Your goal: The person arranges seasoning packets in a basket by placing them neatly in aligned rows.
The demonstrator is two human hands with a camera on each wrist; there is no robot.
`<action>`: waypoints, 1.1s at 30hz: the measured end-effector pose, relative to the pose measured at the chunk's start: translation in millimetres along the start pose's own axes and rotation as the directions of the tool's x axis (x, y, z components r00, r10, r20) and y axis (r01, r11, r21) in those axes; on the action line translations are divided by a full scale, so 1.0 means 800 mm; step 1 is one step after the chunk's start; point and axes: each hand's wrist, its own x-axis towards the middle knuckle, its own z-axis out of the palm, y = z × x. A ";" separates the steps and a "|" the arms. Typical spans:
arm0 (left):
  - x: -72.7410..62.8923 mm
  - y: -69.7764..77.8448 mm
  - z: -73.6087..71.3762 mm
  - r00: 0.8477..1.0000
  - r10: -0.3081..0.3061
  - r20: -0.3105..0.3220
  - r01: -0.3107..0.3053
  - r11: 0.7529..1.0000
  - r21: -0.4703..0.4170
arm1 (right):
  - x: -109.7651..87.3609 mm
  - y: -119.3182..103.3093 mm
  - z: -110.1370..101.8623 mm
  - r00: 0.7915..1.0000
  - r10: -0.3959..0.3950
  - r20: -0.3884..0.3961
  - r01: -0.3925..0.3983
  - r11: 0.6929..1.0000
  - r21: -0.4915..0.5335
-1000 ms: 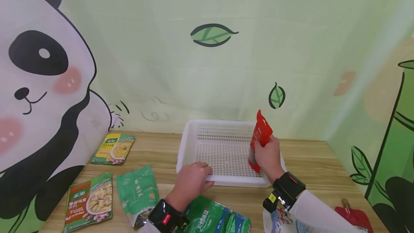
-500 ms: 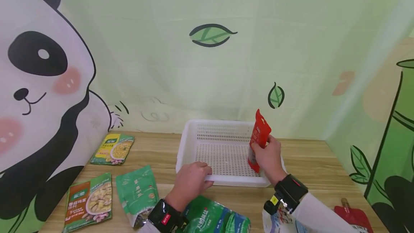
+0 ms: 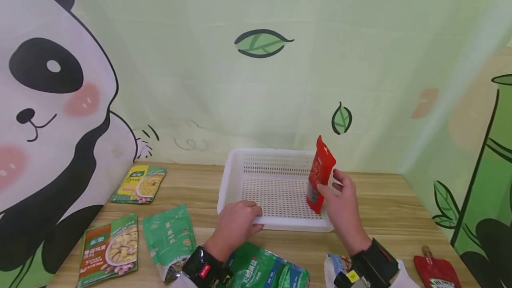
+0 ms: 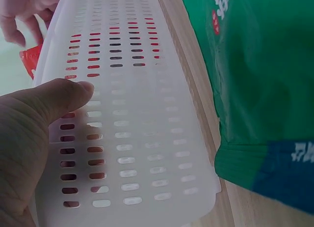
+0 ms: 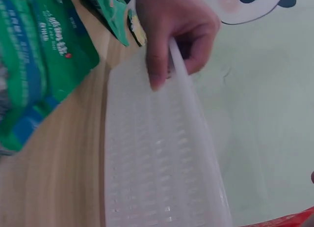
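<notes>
My left hand (image 3: pixel 236 221) grips the near rim of a white perforated plastic basket (image 3: pixel 276 223); the left wrist view shows its thumb on the outer wall, and in the right wrist view the fingers go over the rim. A red pouch (image 3: pixel 321 166) with a grey lower part stands upright inside the basket's right end. Beside it my right hand (image 3: pixel 343 201) has loosely bent, parted fingers, the thumb tip right at the pouch's edge. In the left wrist view, red shows through the slots below the right hand (image 4: pixel 24 13).
Soup packets, one yellow-green (image 3: pixel 140 184) and one brown-green (image 3: pixel 109 251), lie left, near a green pouch (image 3: pixel 170 237). Another green bag (image 3: pixel 260 268) lies before the basket. A white-blue packet (image 3: pixel 335 266) and a red spouted Heinz pouch (image 3: pixel 436 270) lie at right.
My right hand has loosened its fingers from the red pouch and drawn back slightly to the right and nearer. The pouch stays standing in the basket. The left hand has not moved.
</notes>
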 end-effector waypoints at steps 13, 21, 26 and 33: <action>0.000 0.001 0.000 1.000 -0.007 0.008 0.007 1.000 0.005 | -0.045 0.020 -0.009 0.962 -0.270 0.023 0.271 0.954 -0.132; 0.001 0.001 -0.002 1.000 -0.009 0.017 0.008 1.000 0.007 | -0.011 0.010 -0.005 0.992 -0.123 0.010 0.122 0.973 -0.194; 0.000 0.000 -0.002 1.000 -0.015 0.022 0.015 1.000 -0.001 | 0.032 0.001 0.005 0.998 -0.056 0.026 0.062 0.936 -0.346; 0.000 0.001 -0.003 1.000 -0.008 0.015 0.008 1.000 -0.004 | 0.080 -0.006 0.008 0.999 -0.012 0.050 0.035 0.870 -0.492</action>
